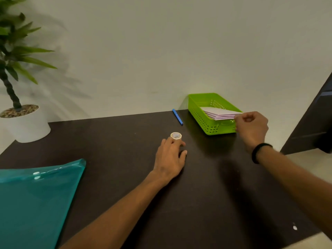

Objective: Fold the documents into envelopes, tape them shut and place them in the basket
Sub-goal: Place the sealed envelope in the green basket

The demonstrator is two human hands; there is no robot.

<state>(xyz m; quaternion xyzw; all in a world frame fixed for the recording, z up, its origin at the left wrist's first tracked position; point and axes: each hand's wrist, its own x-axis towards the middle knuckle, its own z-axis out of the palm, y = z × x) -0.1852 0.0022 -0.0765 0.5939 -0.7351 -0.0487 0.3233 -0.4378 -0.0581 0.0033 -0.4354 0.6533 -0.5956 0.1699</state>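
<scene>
The dark bench (125, 159) runs from the lower frame up to a pale wall; its far edge crosses mid-frame, and its right edge slants down at lower right. At upper right, a green perforated basket (206, 121) sits against the far edge, holding a stack of folded paper envelopes (218, 113) that leans on its near rim. The right hand (251, 127) has its fingers curled, pinching the stack's right corner. Just left of the basket lies a blue pen (177, 116). At centre, the left hand (169, 159) rests on the bench, fingers loosely bent, touching a small tape roll (176, 136). A teal plastic folder (36, 198) fills the lower left; a potted plant (21, 112) stands at the left edge. Wide bare bench lies between the arms. No writing is readable.
</scene>
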